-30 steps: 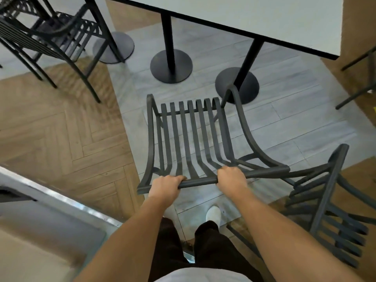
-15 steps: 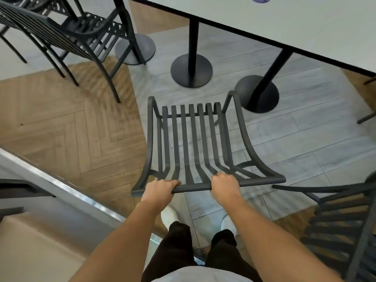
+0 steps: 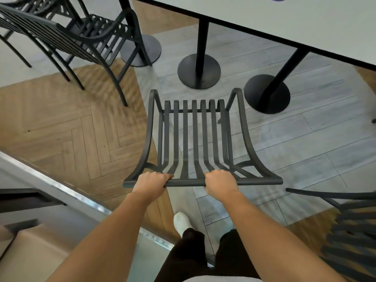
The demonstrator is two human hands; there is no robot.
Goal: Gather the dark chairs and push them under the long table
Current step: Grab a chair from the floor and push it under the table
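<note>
A dark slatted chair [image 3: 195, 139] stands in front of me, its seat facing the long pale table [image 3: 305, 25]. My left hand [image 3: 150, 185] grips the chair's top back rail left of centre. My right hand [image 3: 220, 183] grips the same rail right of centre. The chair's front edge is near the table's black pedestal bases [image 3: 199, 71], short of the table edge. A second dark chair [image 3: 85, 39] stands at the upper left beside the table. A third dark chair [image 3: 350, 231] is partly visible at the lower right.
Another round pedestal base [image 3: 266, 94] stands right of the chair's front, and one more [image 3: 140, 50] at the upper left. A metal-edged counter [image 3: 61, 200] runs along my left side. The floor is grey tile and herringbone wood.
The chair, held by both hands, has turned squarer to the table and moved closer to it. The chair at the right has slipped toward the frame's edge as I step forward.
</note>
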